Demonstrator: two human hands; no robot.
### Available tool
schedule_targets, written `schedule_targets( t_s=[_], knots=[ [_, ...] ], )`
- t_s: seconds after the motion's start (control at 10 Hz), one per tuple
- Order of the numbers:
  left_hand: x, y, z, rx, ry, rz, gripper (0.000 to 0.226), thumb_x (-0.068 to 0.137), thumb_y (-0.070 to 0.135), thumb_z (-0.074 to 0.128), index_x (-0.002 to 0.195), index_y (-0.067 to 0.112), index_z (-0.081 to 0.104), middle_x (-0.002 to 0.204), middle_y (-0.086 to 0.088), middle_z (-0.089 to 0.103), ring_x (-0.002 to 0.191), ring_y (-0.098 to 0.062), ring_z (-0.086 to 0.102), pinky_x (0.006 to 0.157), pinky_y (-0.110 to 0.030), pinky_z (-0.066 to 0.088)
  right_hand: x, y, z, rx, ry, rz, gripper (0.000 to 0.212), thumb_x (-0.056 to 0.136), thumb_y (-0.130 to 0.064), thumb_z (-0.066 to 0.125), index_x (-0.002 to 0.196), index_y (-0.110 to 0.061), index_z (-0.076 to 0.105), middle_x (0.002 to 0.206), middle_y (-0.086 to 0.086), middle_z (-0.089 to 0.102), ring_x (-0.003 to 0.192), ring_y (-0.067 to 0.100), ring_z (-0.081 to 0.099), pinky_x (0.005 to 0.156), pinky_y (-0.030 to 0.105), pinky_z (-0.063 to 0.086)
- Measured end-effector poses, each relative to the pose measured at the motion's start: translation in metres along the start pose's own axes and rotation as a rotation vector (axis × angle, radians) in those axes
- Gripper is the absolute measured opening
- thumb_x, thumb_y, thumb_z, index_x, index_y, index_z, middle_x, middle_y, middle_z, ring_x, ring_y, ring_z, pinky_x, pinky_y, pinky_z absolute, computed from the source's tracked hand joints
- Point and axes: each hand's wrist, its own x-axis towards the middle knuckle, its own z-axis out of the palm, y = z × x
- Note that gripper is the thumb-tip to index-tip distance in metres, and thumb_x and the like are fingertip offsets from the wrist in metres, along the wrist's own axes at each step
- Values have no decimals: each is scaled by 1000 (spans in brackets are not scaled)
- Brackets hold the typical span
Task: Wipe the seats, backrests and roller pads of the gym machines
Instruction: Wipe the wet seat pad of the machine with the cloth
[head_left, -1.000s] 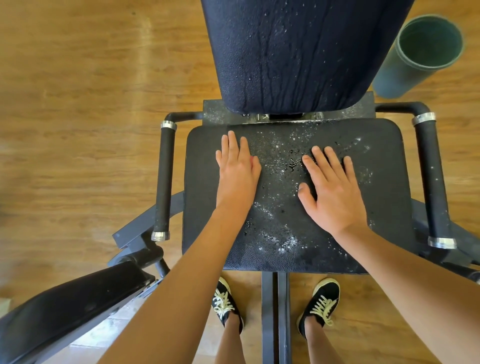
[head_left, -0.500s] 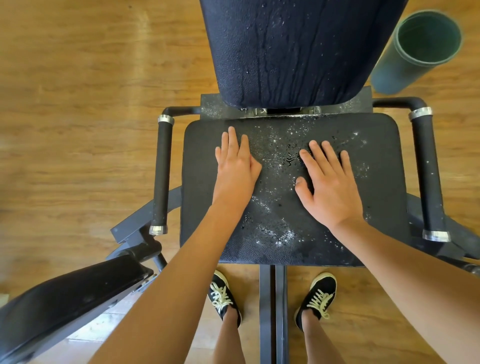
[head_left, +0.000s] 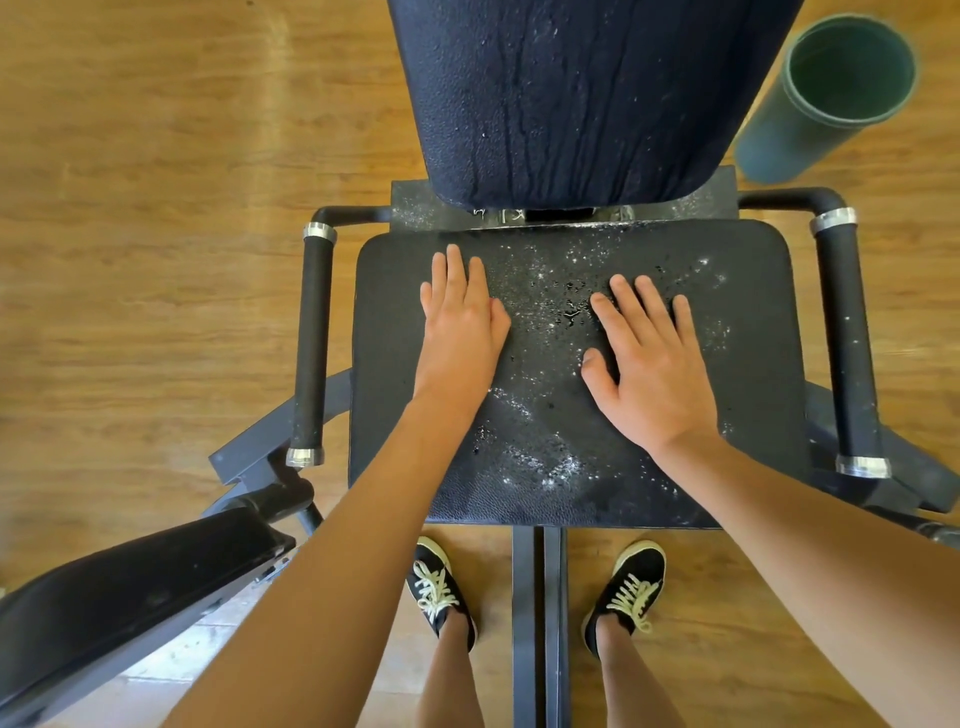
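Position of the work surface: the seat (head_left: 753, 405) lies directly below the person, flat, with its longer side running left to right between the left handle (head_left: 311, 343) and the right handle (head_left: 847, 343). The backrest (head_left: 566, 93) rises from the far edge of the seat, beyond the fingertips of both hands. It carries vertical drip streaks.

Hand state: the left hand (head_left: 460, 322) lies palm down on the left part of the seat, fingers straight and pressed together, pointing toward the backrest. The right hand (head_left: 649, 358) lies palm down right of centre, fingers straight and slightly spread, thumb held out to the side. Neither hand holds anything. No cloth shows in the view.

Controlling relation: the wet patch (head_left: 550, 312), a scatter of droplets and white flecks, sits between the two hands and continues toward the near edge of the seat. From the left hand it lies to the right. From the right hand it lies to the left and touches the index finger and thumb. The right hand is the nearer one. Flecks also lie beyond the right hand, toward the right handle.

Judgement: the seat is not yet wiped clean. A stroke that clears it would run along the long side of the seat, each hand sweeping inward across the patch. The backrest requires a reach forward and upward.

Other items: a green tube (head_left: 826, 93) stands on the wooden floor (head_left: 156, 208) behind the right handle.
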Motion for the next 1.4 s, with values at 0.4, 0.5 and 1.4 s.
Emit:
schedule_targets(
  t_s=[0.4,0.5,1.4],
  knots=[
    [-40,-1,7,-17,21,35,66,99,29,17,149,-8,42,162,-32,25,152,-45,23,119,-58,27,0,0,-1,3,-1,3,58,102,-38,36,153,-12,43,164,10,33,155,30,21,125,56,15],
    [-65,-2,13,1,28,26,60,101,25,23,147,-7,45,160,-31,29,150,-45,27,117,-60,34,1,-1,-1,-3,1,2,58,102,-39,35,152,-12,44,164,10,34,154,30,22,125,57,16],
    [-88,-4,22,53,21,-43,57,105,22,23,154,-3,34,166,-27,17,155,-40,18,121,-56,30,0,-1,-1,6,22,-2,57,102,-38,37,152,-11,44,163,10,35,154,30,23,125,57,16]
  ],
)
